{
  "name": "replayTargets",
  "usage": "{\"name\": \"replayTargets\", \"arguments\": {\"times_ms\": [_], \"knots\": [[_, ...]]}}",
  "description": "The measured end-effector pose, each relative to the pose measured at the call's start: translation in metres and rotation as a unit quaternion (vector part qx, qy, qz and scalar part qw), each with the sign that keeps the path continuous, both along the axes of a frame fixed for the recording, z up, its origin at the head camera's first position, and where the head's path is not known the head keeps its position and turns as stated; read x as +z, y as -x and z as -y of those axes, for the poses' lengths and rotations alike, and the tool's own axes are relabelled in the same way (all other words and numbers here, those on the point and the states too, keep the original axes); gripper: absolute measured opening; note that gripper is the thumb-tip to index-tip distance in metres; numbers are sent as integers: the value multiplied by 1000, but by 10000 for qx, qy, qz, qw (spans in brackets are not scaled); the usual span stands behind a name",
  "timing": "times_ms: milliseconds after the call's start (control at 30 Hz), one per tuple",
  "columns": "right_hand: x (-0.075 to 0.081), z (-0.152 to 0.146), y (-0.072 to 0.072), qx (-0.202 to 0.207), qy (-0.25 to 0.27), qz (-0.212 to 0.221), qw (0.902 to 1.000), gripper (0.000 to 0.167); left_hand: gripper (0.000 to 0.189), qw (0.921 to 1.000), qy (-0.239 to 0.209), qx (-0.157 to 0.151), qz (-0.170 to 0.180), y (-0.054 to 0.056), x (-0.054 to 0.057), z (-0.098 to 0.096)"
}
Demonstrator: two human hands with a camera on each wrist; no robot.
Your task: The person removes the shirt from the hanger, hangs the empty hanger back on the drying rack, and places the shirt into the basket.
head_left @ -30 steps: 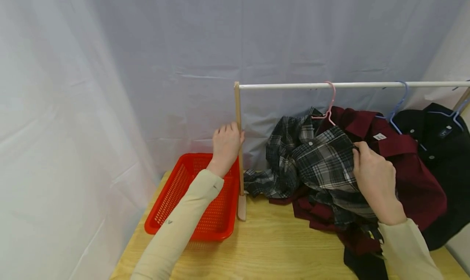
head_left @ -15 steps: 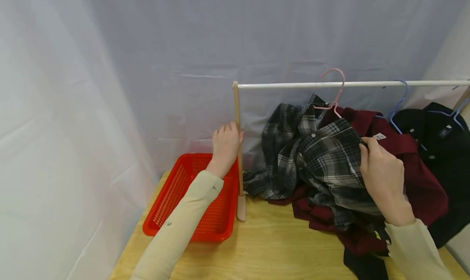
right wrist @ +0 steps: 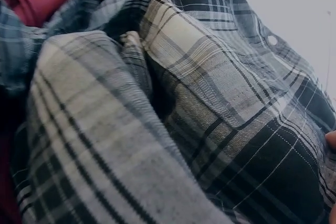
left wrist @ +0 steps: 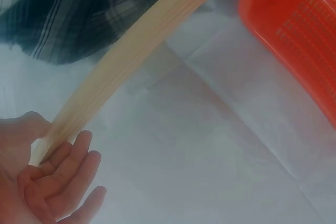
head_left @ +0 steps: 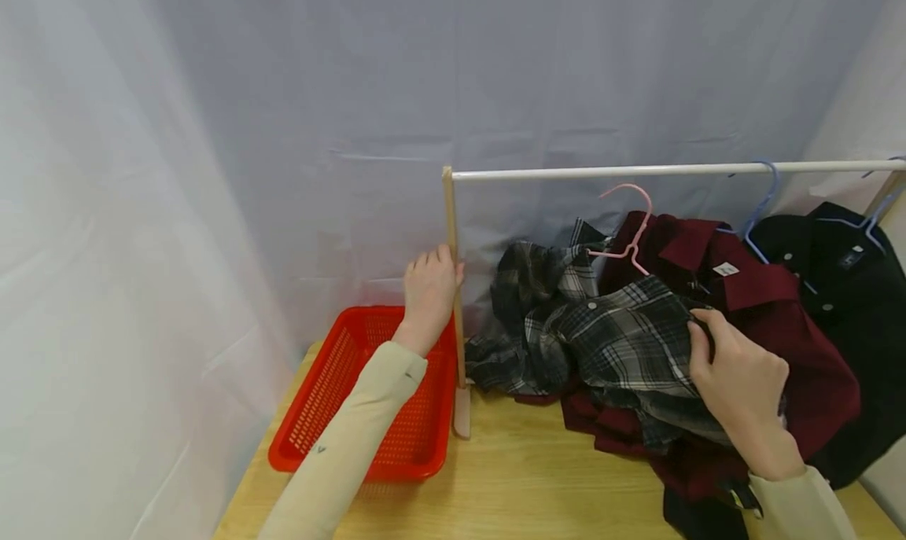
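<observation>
My left hand [head_left: 429, 292] grips the upright wooden post [head_left: 450, 210] at the clothes rack's left end. In the left wrist view, thumb and fingers curl loosely round that post [left wrist: 121, 56]. On the right, my right hand [head_left: 739, 375] pinches the edge of a black, grey and white plaid shirt [head_left: 630, 336]. A pink hanger [head_left: 644, 225] sits in the shirt's collar, its hook off the rail and below it. Bunched plaid cloth [right wrist: 210, 77] fills the right wrist view, with only fingertips showing at its right edge.
The white rail [head_left: 580, 173] spans the rack. Behind the plaid shirt hangs a burgundy shirt [head_left: 814, 336] on a blue hanger [head_left: 763, 202], then a black shirt [head_left: 871, 312]. A red plastic basket [head_left: 354, 320] stands left of the post on the wooden table [head_left: 538, 477].
The pink hanger's hook was on the rail, rose above it, and is now lower, off the rail. My right hand moved with the plaid shirt; my left hand stayed on the post.
</observation>
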State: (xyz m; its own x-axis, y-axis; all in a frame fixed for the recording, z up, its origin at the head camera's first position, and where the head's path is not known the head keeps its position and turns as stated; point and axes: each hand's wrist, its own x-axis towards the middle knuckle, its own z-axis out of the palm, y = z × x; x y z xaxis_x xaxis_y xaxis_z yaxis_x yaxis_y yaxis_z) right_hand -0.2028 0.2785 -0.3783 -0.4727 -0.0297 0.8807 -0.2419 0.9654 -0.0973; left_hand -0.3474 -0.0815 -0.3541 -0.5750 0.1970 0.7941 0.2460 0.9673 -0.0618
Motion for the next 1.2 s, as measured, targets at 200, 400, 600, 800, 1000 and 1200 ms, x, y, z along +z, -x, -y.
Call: {"name": "replayTargets", "arguments": {"times_ms": [200, 400, 600, 800, 1000, 1200], "knots": [[-17, -3, -8, -12, -154, 69, 9999, 20, 29, 9997, -127, -40, 204, -2, 3, 0], [-23, -3, -12, -95, -280, 249, 9993, 20, 29, 9997, -134, -2, 192, -4, 3, -1], [-28, -3, -11, -97, -131, 345, 9993, 22, 27, 9998, -166, -57, -15, -1, 1, -1], [-33, 2, -11, -79, 27, 477, 9988, 19, 27, 9997, -193, -87, -90, 0, 1, -1], [-37, 9, -12, -16, 18, 494, 9988, 18, 27, 9996, -244, -129, -24, 1, 0, -3], [-44, 15, -14, 113, -23, 473, 9988, 17, 26, 9993, -285, -220, 87, 1, -1, -3]]}}
